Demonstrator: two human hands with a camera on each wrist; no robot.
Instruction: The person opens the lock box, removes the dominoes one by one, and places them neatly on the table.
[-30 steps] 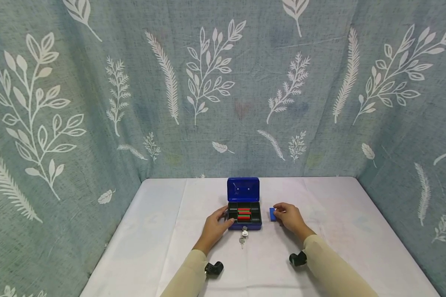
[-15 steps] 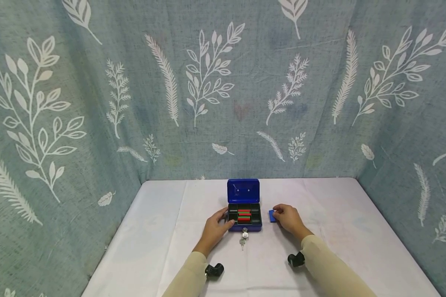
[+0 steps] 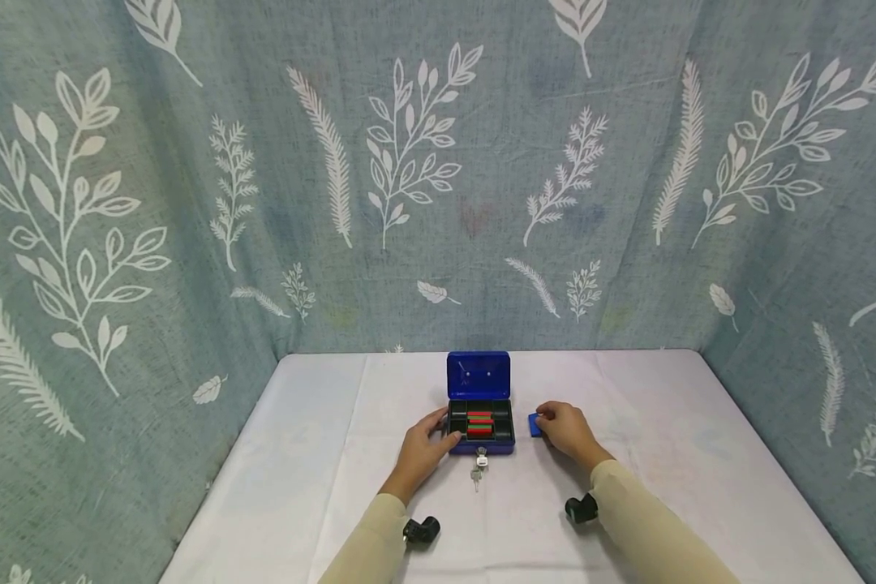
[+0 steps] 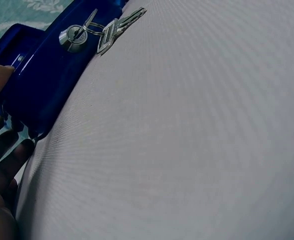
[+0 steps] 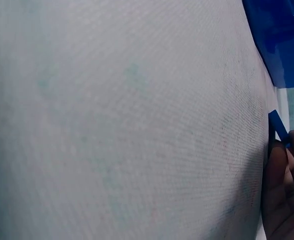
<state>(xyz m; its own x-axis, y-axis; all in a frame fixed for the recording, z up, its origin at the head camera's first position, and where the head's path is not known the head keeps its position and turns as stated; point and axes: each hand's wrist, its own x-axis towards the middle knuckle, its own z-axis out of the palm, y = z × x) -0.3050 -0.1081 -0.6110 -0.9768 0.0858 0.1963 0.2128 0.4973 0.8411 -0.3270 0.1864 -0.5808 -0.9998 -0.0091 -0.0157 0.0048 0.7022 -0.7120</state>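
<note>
A blue metal cash box [image 3: 478, 448] stands on the table with its lid [image 3: 478, 375] raised. Red and green strips [image 3: 479, 425] lie stacked in the middle compartment of its black tray. My left hand [image 3: 418, 456] holds the box at its left side, thumb over the rim and fingers along the outer wall. To the right of the box, my right hand [image 3: 568, 428] pinches a thin, flat blue piece [image 3: 534, 425] between thumb and fingers. In the right wrist view this blue piece [image 5: 279, 129] is seen edge-on, tilted, close to the tablecloth.
A key sits in the box's front lock [image 4: 74, 38], with more keys [image 4: 109, 36] hanging from its ring onto the cloth. White cloth [image 3: 321, 487] covers the table. A leaf-patterned curtain [image 3: 438, 178] surrounds it at the back and sides.
Over the last second the right hand stays beside the box, and the blue piece in it tilts slightly. The left hand keeps its place on the box.
</note>
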